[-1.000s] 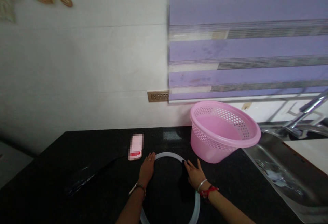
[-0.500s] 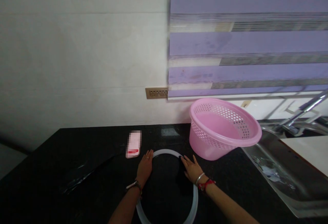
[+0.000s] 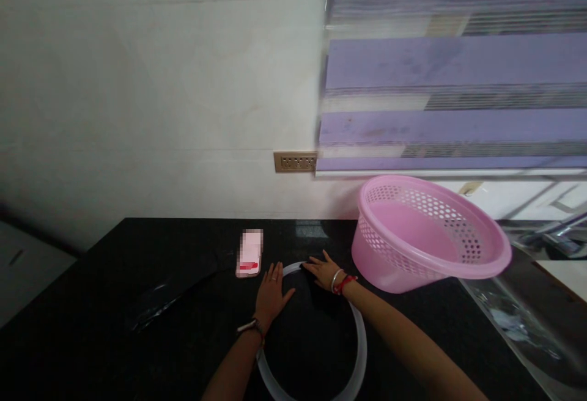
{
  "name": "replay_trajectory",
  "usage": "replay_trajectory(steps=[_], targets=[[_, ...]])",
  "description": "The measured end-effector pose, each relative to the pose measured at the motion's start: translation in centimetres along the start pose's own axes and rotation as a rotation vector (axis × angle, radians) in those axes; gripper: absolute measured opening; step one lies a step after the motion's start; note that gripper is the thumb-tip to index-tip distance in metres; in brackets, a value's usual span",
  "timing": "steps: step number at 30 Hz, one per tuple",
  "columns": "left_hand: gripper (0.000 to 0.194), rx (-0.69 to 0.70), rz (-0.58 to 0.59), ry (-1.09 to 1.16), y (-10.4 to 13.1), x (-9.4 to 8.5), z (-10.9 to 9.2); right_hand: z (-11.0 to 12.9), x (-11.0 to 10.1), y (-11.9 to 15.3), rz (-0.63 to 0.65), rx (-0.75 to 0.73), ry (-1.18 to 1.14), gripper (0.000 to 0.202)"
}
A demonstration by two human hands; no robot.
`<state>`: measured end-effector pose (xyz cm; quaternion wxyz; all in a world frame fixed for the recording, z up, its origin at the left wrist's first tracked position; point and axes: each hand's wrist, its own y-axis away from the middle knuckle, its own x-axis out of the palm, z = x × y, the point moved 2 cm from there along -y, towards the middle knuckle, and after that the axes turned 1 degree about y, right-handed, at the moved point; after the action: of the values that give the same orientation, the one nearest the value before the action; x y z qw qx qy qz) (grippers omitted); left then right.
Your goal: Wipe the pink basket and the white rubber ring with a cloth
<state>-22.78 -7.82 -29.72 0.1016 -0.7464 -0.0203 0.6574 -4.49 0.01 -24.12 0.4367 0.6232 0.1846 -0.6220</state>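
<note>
A large white ring (image 3: 361, 352), whose exact kind I cannot make out, lies flat on the black countertop (image 3: 192, 352). My left hand (image 3: 270, 296) rests over its upper left side, fingers stretched out and the thumb apart. On the far upper right part of the ring lies my right hand (image 3: 324, 271), its fingers extended and spread, palm down. Both hands cover parts of the ring, and its nearest edge runs out of view at the bottom.
A pink phone (image 3: 250, 257), partly pixelated, lies beyond my left hand. To the right stands a pink perforated basket (image 3: 389, 266), beside the metal sink (image 3: 513, 327). Dark shiny plastic (image 3: 160, 309) lies at left. A wall socket (image 3: 296, 161) is behind.
My right hand has slid leftward along the ring's far edge, closer to my left hand. My left thumb now sticks out inward. The view has turned slightly left.
</note>
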Motion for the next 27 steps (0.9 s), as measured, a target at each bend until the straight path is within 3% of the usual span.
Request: replay_trajectory(steps=[8,16,21,27], targets=[[0.066,-0.01,0.016,-0.018,-0.3,-0.6,-0.1,-0.6,0.7,1.0,-0.017,-0.016,-0.046,0.064],[0.066,-0.023,0.002,-0.058,-0.4,-1.0,-0.1,-1.1,3.1,6.1,-0.075,0.186,-0.089,0.069],[0.063,-0.015,0.012,-0.066,-0.4,-1.3,-0.2,0.8,4.8,9.7,-0.143,0.373,-0.105,0.066],[0.06,0.027,0.024,-0.063,-0.4,-1.1,-0.2,4.7,6.5,12.3,-0.126,0.604,-0.129,0.062]])
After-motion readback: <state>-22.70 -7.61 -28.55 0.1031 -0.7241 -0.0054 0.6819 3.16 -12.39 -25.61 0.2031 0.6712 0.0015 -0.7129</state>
